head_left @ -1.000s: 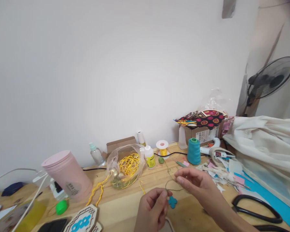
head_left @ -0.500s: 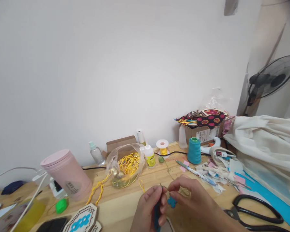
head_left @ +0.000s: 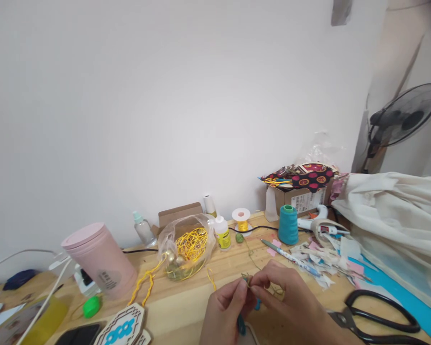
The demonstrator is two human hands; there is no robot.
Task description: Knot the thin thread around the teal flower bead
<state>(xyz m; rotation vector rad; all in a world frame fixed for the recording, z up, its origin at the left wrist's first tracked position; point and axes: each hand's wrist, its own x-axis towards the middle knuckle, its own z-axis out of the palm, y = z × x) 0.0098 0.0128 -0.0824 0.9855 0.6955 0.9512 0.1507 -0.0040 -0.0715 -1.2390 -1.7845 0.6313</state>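
L hand (head_left: 225,307) grip is closed on a slim teal tool (head_left: 241,327), long axis approx. vert. in view, tip up by the thumb. R hand (head_left: 285,291) grip, fingertips pinched on olive thread (head_left: 251,256), is immed. R of that tip; blue piece (head_left: 257,304) sits just below, betw. hands, partly hidden.

No readable text anywhere.
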